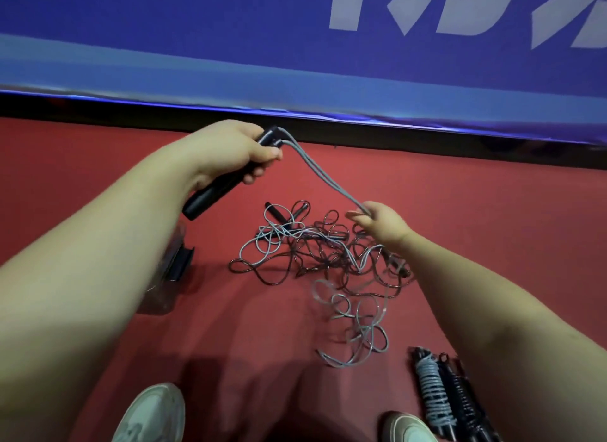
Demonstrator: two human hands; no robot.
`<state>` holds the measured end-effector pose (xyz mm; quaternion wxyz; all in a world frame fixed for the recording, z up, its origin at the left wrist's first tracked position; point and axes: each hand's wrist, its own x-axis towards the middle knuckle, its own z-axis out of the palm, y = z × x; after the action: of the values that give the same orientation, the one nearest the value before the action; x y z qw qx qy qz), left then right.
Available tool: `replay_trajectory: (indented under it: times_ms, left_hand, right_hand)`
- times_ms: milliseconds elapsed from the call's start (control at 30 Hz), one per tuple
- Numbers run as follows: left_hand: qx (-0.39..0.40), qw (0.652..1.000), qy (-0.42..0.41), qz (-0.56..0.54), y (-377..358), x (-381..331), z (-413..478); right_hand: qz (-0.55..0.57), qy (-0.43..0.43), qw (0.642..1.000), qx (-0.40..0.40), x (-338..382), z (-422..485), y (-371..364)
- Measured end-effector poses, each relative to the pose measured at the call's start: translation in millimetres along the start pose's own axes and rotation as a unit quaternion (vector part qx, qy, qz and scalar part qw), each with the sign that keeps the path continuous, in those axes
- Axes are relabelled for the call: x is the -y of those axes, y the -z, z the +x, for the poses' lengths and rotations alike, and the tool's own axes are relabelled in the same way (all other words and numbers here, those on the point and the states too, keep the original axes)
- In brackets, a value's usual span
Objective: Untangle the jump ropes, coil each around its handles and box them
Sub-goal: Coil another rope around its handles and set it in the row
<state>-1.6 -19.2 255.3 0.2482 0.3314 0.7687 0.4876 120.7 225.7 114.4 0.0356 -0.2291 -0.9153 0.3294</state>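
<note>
1. Container: a clear box [163,285] is noted on the red floor [65,152], to the left of the rope tangle [322,254]. It is largely covered by the left forearm. A dark piece [181,264] is seen at its side nearest the tangle; whether it lies inside the box cannot be told. No rope is seen in the box.
2. Left hand [230,149]: raised above and to the left of the tangle. Its fingers [262,155] are curled tightly round a pair of black handles [210,195], which are held together side by side.
3. Grey rope [328,178]: two strands are seen leaving the top ends of the held handles and running down towards the right edge of the tangle.
4. Right hand [384,224]: held just above the right side of the tangle. The two grey strands are pinched between thumb and fingers [356,216], with a narrow closure and the rest of the hand bunched.
5. Tangle: grey and dark ropes are recorded lying in loose, overlapping loops on the floor. Two further black handles [279,211] lie at its upper left edge.
6. Below and to the right of the tangle, a coiled grey rope [430,392] and a coiled black rope [460,402] lie side by side on the floor, each wound round its handles.
</note>
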Motion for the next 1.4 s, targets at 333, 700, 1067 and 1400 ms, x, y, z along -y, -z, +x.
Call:
replay_trajectory:
  times_ms: [333,700,1067,1400]
  left_hand:
    - [0.011,0.979,0.01,-0.202,0.2,-5.7,4.7]
    - [0.155,0.983,0.041,-0.092,-35.4,-13.4,3.9]
    - [0.054,0.969,0.011,-0.239,-10.2,-8.3,0.8]
    - [-0.198,0.922,0.221,-0.248,-0.1,105.5,20.7]
  right_hand:
    - [-0.265,-0.167,0.942,0.12,-79.3,-16.6,15.0]
    - [0.34,0.03,0.877,0.339,43.4,-14.5,10.5]
    - [0.05,-0.046,0.993,0.097,-6.3,-16.2,-39.2]
    - [0.024,-0.037,0.993,0.107,-38.9,-20.8,-11.9]
